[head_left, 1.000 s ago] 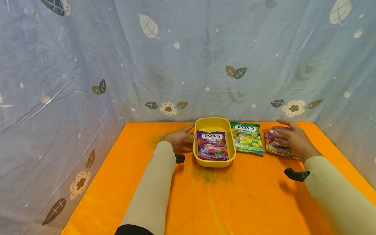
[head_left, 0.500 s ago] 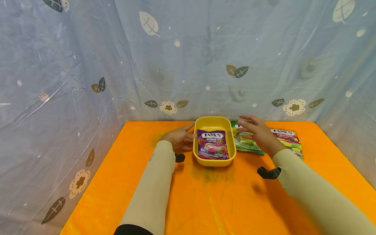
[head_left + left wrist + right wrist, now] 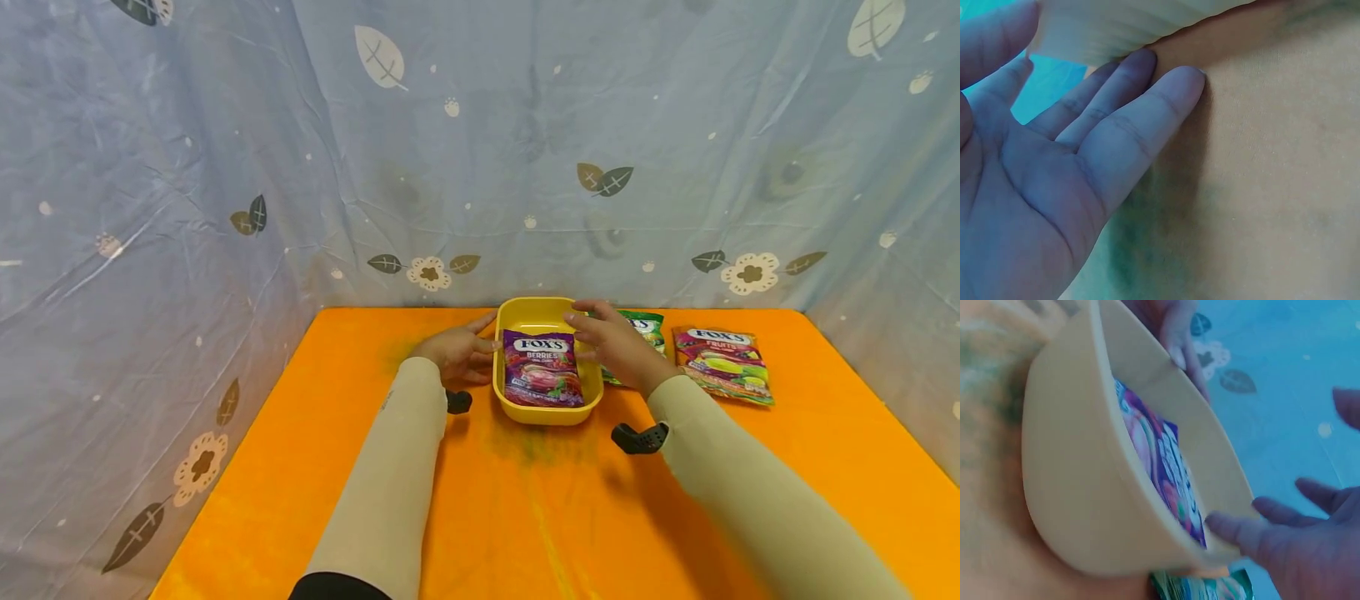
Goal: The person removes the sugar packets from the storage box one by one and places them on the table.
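Table (image 3: 525, 508) first — your yellow tub (image 3: 546, 412) sits on it, right between your hands. Your left hand (image 3: 454, 357) lies flat against one side, your right hand (image 3: 617, 348) touches the other — fingers straight, gripping nothing. Inside lies the purple candy bag (image 3: 543, 369).

I wear long, smooth cream sleeves on both arms down to the wrists, with a black plastic camera mount (image 3: 638, 437) strapped under each wrist.

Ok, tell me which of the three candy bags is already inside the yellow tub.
The purple Berries bag: it lies flat inside the yellow tub. The green bag and the Fruits bag lie on the orange table to the tub's right.
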The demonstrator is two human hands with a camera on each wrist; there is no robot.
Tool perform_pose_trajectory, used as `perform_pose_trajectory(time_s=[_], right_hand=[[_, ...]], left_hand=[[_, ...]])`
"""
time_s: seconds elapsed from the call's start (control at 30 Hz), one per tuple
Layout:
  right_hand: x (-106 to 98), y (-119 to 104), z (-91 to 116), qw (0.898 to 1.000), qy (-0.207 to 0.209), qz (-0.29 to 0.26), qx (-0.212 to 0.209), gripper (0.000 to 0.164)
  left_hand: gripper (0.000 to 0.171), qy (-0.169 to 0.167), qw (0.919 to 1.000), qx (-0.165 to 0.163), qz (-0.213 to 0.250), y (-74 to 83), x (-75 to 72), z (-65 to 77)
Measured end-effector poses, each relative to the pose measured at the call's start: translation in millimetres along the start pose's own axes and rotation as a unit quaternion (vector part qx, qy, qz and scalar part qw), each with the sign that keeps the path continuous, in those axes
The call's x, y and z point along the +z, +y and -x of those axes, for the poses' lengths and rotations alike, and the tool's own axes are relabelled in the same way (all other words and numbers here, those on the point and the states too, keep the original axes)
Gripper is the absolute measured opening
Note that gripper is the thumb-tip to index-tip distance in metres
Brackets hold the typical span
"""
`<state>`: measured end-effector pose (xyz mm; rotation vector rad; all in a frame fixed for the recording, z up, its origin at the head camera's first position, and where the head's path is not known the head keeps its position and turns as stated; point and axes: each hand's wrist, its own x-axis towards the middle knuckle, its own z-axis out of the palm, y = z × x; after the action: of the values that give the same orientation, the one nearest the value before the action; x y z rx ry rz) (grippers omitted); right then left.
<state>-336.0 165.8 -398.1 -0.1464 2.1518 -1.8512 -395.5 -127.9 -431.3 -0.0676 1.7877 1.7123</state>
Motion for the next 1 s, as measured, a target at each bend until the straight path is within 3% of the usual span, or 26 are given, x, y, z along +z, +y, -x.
perform_pose_trajectory(time_s=[0.2, 0.43, 0.57, 0.67, 0.8, 1.0], right_hand=[[25.2, 0.0, -9.0, 0.992, 0.042, 0.086, 0.076, 0.085], [45.9, 12.2, -12.8, 0.985, 0.100, 0.096, 0.105, 0.082], [48.5, 15.9, -14.4, 0.987, 0.124, 0.064, 0.085, 0.082], [47.7, 16.2, -15.5, 0.989, 0.122, -0.006, 0.084, 0.083], [44.7, 15.0, -16.8, 0.983, 0.113, -0.092, 0.107, 0.089], [46.4, 18.5, -20.4, 0.981, 0.117, -0.090, 0.122, 0.089]], left_hand=[[0.080, -0.006, 1.0000, 0.003, 0.000, -0.9, 2.0, 0.5], [0.079, -0.010, 0.9999, 0.006, 0.006, -1.7, 3.6, 0.4], [0.079, -0.006, 0.9999, 0.007, 0.014, -2.1, 2.0, 0.2], [0.079, -0.003, 0.9999, 0.008, 0.015, -1.9, 1.5, 0.0], [0.079, -0.003, 0.9999, 0.006, 0.016, -1.9, 1.1, -1.0], [0.081, -0.007, 0.9998, 0.007, 0.017, -3.2, 0.4, -2.2]])
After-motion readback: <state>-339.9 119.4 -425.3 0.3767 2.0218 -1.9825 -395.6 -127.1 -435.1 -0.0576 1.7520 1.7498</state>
